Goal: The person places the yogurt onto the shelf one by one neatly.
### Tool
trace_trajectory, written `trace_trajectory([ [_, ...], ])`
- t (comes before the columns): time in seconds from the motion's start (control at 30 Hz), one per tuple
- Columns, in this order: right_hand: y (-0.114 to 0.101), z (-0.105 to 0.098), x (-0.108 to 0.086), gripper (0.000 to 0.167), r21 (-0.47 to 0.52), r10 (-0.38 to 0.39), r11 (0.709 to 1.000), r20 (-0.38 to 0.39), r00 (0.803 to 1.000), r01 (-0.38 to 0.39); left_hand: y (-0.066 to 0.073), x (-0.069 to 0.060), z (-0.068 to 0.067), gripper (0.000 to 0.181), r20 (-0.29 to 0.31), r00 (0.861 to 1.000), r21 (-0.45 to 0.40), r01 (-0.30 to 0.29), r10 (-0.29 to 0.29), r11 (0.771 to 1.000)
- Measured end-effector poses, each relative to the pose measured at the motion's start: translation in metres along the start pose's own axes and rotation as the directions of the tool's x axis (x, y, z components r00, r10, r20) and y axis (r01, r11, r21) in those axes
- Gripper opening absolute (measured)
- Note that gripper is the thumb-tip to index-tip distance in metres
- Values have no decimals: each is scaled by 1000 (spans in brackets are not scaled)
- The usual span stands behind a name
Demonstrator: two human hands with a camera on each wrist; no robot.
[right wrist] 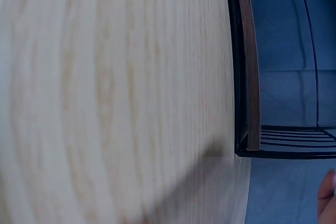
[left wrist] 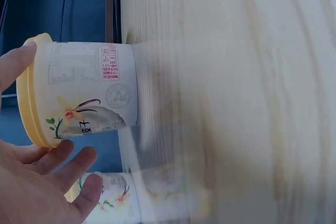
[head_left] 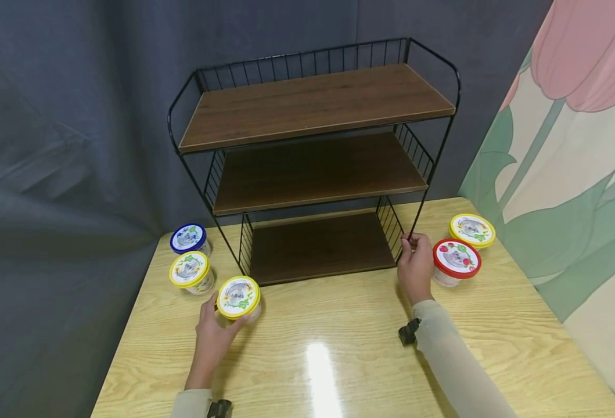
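Observation:
A white tub with a yellow lid (head_left: pixel 239 297) stands upright on the table, left of centre. My left hand (head_left: pixel 215 339) grips it by the lid, thumb on one side and fingers on the other. In the left wrist view the same tub (left wrist: pixel 92 87) shows a printed flower, and its base meets the table. My right hand (head_left: pixel 416 270) holds the lower front-right post of a black wire rack (head_left: pixel 312 200) with three brown shelves. Only a few fingertips (right wrist: pixel 326 195) of that hand show at the edge of the right wrist view.
Left of the rack stand a blue-lidded tub (head_left: pixel 189 238) and another yellow-lidded tub (head_left: pixel 189 270). On its right are a red-lidded tub (head_left: pixel 456 259) and a yellow-lidded one (head_left: pixel 472 231). The wooden table (head_left: pixel 338 325) meets a dark curtain (head_left: pixel 67 174) behind.

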State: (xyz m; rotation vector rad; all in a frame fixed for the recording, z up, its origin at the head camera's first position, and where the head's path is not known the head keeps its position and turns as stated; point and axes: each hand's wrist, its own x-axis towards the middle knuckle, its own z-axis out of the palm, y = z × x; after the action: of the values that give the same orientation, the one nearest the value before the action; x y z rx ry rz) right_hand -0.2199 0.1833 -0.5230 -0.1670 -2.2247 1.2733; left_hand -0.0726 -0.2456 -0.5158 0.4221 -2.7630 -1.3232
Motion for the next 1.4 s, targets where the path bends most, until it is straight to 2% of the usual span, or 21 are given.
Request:
trace_trajectory([
  [0.33,0,-2,-1,19,-2,-5,1000,6,1000,5,8,0,11,102,26,995,1,-92,92,996],
  [0.6,-2,-2,0,21,5,-2,1000,14,1000,1,19,-4,20,99,-65,997,-18,-29,27,999],
  [0.7,-3,-1,0,23,11,-4,1000,21,1000,3,21,-5,22,99,-68,998,-28,-16,14,999],
  [0.77,-3,-2,0,23,12,-5,1000,18,1000,5,22,-4,21,99,-41,999,-51,-29,27,998],
  [0.87,-2,-2,0,23,8,-9,1000,12,1000,8,22,-1,17,97,44,997,-127,-64,71,990],
  [0.97,0,-3,0,23,-9,-10,1000,8,1000,10,23,4,11,95,150,983,-208,-77,109,975],
  [1.1,2,-4,1,25,-18,-9,1000,18,1000,9,23,11,6,96,257,962,-223,-36,94,974],
  [1.17,2,-3,1,25,-8,-8,1000,26,1000,8,22,13,5,97,282,956,-231,-13,79,973],
  [1.3,1,-2,1,24,0,2,1000,40,999,-2,19,14,5,101,301,949,-260,-13,93,965],
  [1.4,1,-3,1,25,0,2,1000,49,999,-2,24,12,3,105,295,952,-266,-1,82,964],
])
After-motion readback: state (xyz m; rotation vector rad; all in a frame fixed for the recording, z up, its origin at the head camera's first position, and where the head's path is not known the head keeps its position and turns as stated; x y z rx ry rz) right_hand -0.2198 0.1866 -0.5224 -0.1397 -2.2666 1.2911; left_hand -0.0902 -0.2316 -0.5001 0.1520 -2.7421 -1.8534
